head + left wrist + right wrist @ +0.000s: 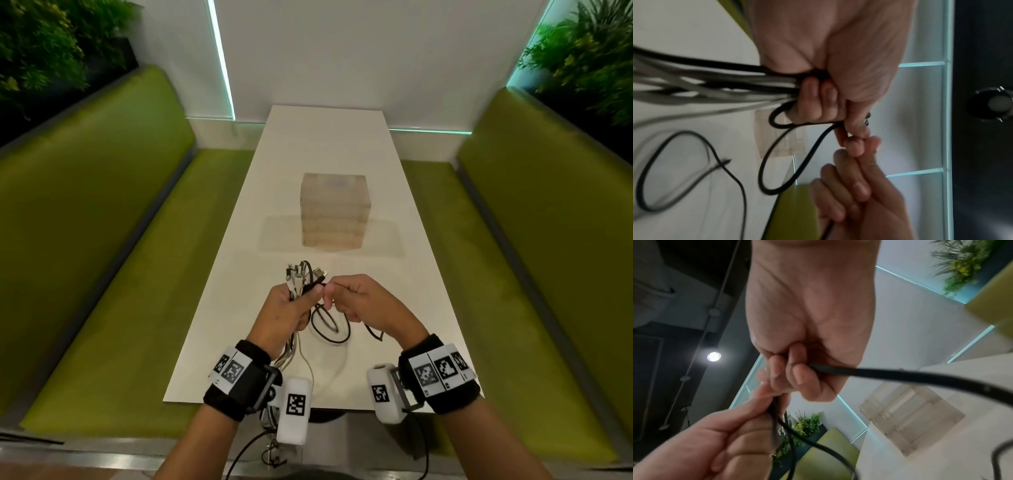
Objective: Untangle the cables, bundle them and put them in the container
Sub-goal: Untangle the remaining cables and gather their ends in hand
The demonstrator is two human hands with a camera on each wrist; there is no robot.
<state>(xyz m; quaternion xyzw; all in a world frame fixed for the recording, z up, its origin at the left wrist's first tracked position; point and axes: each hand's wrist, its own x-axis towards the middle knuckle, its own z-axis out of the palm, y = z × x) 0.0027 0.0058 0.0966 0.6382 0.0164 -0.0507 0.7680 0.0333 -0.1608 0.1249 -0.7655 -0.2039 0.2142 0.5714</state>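
Observation:
My left hand (291,305) grips a bundle of black and white cables (301,277) above the near part of the white table (394,205); the plug ends stick up past its fingers. The cable tails (694,84) run back past my left wrist and hang off the table's near edge. My right hand (352,298) is curled round one black cable (879,374), its fingertips meeting the left thumb. That black cable loops down onto the table (330,325) between my hands. A clear plastic container (334,209) stands further along the table's middle.
A clear flat lid or sheet (383,236) lies under and beside the container. Green upholstered benches (102,240) flank the table on both sides. Plants (589,58) fill the far corners, and a white wall closes the far end.

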